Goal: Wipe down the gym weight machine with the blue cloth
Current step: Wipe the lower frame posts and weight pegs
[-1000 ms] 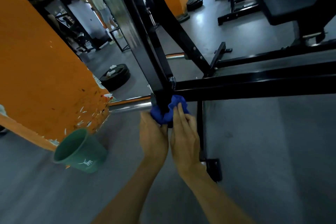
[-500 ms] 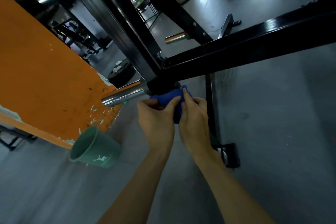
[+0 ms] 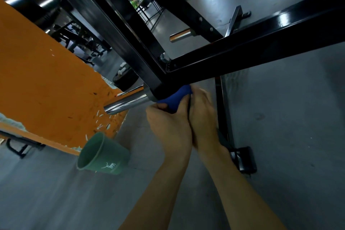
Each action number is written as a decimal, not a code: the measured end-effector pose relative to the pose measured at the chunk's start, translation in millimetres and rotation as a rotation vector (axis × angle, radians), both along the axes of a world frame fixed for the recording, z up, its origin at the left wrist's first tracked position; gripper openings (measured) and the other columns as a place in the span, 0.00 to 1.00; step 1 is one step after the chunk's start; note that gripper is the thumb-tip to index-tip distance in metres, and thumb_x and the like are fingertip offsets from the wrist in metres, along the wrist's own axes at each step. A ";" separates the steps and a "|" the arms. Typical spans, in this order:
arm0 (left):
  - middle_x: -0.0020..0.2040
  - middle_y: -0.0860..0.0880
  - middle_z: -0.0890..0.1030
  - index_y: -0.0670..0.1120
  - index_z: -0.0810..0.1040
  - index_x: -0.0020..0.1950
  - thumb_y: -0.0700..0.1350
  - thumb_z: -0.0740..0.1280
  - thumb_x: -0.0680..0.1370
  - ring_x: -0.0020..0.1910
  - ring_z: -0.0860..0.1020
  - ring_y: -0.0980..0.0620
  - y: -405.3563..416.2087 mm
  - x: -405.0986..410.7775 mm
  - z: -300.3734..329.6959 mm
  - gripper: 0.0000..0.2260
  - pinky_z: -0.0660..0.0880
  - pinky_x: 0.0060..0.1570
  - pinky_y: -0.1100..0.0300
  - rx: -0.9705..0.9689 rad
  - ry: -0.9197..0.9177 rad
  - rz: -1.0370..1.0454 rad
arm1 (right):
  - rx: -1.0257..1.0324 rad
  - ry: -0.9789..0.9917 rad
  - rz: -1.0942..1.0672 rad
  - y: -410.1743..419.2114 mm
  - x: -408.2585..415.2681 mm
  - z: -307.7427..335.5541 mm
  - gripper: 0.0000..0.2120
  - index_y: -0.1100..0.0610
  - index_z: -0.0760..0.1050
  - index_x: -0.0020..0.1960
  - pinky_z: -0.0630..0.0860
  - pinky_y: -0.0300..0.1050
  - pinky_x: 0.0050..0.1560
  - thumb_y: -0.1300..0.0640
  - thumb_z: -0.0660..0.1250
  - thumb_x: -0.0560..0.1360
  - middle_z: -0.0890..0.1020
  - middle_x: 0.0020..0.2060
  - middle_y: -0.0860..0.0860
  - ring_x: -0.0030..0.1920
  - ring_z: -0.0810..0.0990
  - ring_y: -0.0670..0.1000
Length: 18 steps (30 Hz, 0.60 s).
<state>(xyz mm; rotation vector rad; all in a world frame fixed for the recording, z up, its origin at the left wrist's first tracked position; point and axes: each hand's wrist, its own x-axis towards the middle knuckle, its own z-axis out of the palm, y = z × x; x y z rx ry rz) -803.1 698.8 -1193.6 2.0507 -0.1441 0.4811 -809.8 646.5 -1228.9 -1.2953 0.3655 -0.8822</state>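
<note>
The black steel frame of the weight machine [image 3: 242,50] crosses the view, with a slanted upright meeting a long horizontal bar at a bolted joint. A blue cloth [image 3: 174,99] is bunched around the post just under that joint. My left hand [image 3: 170,127] and my right hand [image 3: 202,117] are pressed side by side and both grip the cloth from below, fingers curled round it. Most of the cloth is hidden by the frame and my fingers. A chrome peg [image 3: 127,103] sticks out to the left of the cloth.
A green plastic cup [image 3: 101,155] lies tipped on the grey floor by the left. An orange pillar [image 3: 46,89] with chipped paint stands close on the left. The machine's black foot [image 3: 243,158] sits on the floor right of my wrists. A second chrome peg [image 3: 182,36] is farther back.
My head has moved closer and lower, so the frame joint now looms above the cloth. Both hands have closed tighter together around the cloth and slid slightly down the post.
</note>
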 end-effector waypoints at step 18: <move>0.31 0.47 0.79 0.42 0.76 0.38 0.53 0.81 0.68 0.28 0.78 0.56 11.7 3.8 -50.0 0.18 0.74 0.26 0.63 0.089 0.164 -0.024 | 0.611 -0.140 0.457 -20.6 -11.3 -38.1 0.09 0.59 0.71 0.52 0.76 0.36 0.35 0.53 0.65 0.81 0.79 0.30 0.41 0.33 0.79 0.41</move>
